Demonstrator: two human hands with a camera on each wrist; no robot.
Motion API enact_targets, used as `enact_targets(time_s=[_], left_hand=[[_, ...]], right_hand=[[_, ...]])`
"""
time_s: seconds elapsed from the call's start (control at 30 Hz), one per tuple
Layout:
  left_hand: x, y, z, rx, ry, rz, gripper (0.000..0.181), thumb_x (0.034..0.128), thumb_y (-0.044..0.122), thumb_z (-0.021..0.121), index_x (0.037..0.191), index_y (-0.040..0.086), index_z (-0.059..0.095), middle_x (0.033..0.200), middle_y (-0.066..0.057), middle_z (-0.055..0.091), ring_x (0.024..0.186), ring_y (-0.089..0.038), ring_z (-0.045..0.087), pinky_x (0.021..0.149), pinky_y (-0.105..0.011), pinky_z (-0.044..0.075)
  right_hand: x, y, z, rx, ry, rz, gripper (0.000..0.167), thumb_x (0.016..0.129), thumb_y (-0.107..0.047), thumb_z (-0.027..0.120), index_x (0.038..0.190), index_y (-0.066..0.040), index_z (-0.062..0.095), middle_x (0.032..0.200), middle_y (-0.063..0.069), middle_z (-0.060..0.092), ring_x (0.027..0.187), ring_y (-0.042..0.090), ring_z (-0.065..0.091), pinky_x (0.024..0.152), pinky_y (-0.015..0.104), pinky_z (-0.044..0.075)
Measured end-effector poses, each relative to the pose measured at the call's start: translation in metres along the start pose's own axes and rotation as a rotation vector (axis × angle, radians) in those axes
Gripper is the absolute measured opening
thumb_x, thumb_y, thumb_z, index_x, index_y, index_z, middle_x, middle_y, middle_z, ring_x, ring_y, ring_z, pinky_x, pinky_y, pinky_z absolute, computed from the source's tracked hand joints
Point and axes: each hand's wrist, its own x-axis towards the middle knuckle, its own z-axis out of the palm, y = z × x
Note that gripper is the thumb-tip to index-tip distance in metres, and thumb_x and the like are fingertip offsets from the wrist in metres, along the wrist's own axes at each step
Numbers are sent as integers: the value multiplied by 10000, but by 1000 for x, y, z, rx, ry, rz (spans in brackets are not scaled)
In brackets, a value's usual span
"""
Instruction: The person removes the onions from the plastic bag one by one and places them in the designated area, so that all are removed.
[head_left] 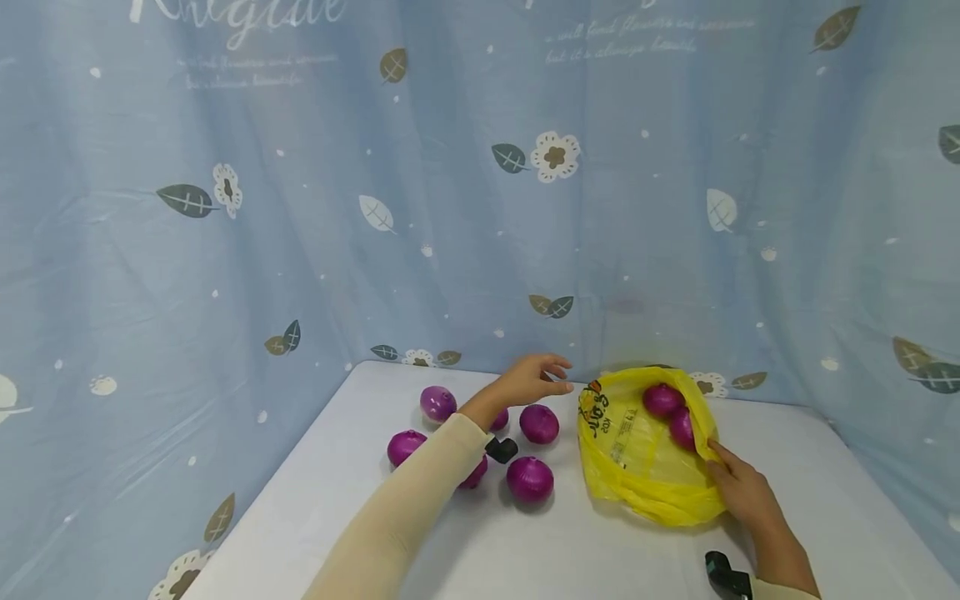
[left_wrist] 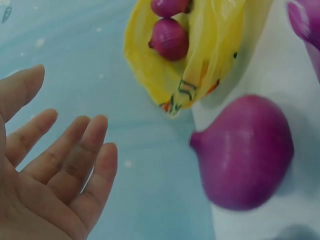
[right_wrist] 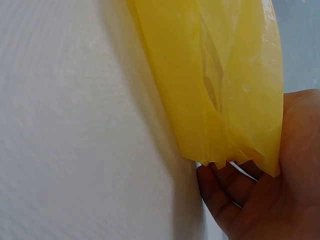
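A yellow plastic bag [head_left: 667, 502] lies on the table with its mouth spread, and two purple onions [head_left: 663, 400] show inside it. My right hand [head_left: 750, 493] grips the bag's right edge; in the right wrist view its fingers [right_wrist: 212, 192] curl at the yellow film. To the left of the bag, my left hand [head_left: 531, 379] hovers over the back of the table, holding nothing, its fingers [left_wrist: 105, 160] spread and loosely bent. Several more onions sit on the table near the left arm, among them a near one [head_left: 530, 480] and one below the hand [head_left: 539, 424]. The left sleeve partly hides some.
The white table [head_left: 600, 567] meets a blue curtain [head_left: 450, 250] printed with leaves and flowers along its back and sides. Farther left are a paler onion [head_left: 438, 403] and another onion [head_left: 406, 447] beside the left forearm.
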Motion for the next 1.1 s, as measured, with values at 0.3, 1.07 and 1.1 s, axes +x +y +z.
enact_targets(time_s=[0.3, 1.07, 1.1], left_hand=[[25, 3, 37, -33, -76, 44, 398, 916, 310, 695, 1292, 204, 616, 1118, 57, 674, 983, -72, 615, 793, -251, 515], [59, 37, 133, -26, -176, -49, 602, 866, 308, 751, 1411, 262, 499, 1203, 31, 620, 1014, -53, 575, 855, -252, 495], [60, 39, 137, -29, -180, -64, 610, 865, 294, 755, 1415, 267, 493, 1209, 29, 615, 1022, -58, 572, 862, -259, 494]], right_hand=[[-2, 0, 2, 5, -12, 5, 649, 1048, -444, 267, 1522, -7, 184, 1483, 368, 179, 1322, 591, 164, 1022, 711, 156], [-3, -3, 0, 9, -1, -5, 615, 1055, -392, 302, 1518, 0, 200, 1489, 353, 196, 1329, 575, 186, 1030, 697, 174], [-2, -4, -1, 7, 3, -4, 609, 1056, -382, 299, 1518, 2, 199, 1491, 352, 196, 1332, 572, 184, 1032, 695, 172]])
